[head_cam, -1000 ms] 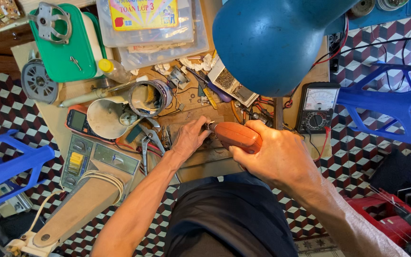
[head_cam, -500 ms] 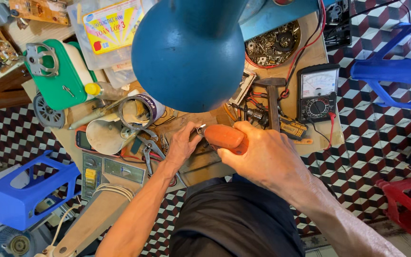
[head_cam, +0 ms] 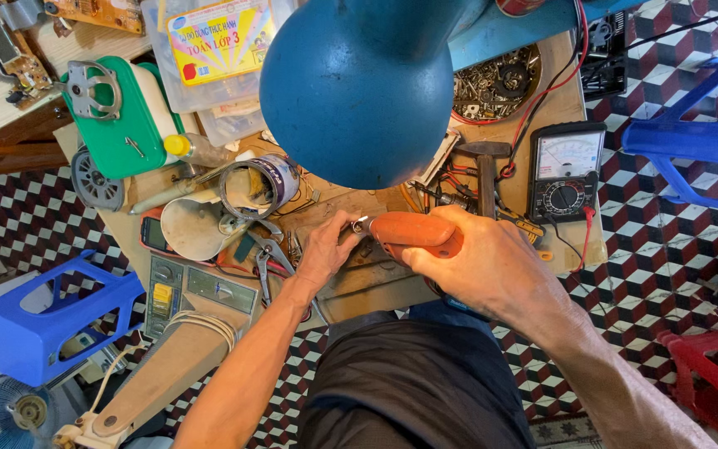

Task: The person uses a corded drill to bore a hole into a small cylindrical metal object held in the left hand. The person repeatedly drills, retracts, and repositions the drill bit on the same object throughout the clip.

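Right hand [head_cam: 492, 262] is wrapped tight around the orange-handled tool [head_cam: 413, 233], tip pointing left over the cluttered bench [head_cam: 359, 283]. Left hand [head_cam: 326, 249] meets it right at the metal tip — fingers pinched together there, though what they grip is too small to tell. Blue lamp shade [head_cam: 367, 83] hangs just above, a multimeter [head_cam: 567, 170] off to the right, pliers [head_cam: 272, 258] beside the left wrist.

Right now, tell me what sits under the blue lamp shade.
Under the blue lamp shade the wooden bench shows at its rim, with wires and a hammer poking out beside it. Everything straight beneath the dome is covered.
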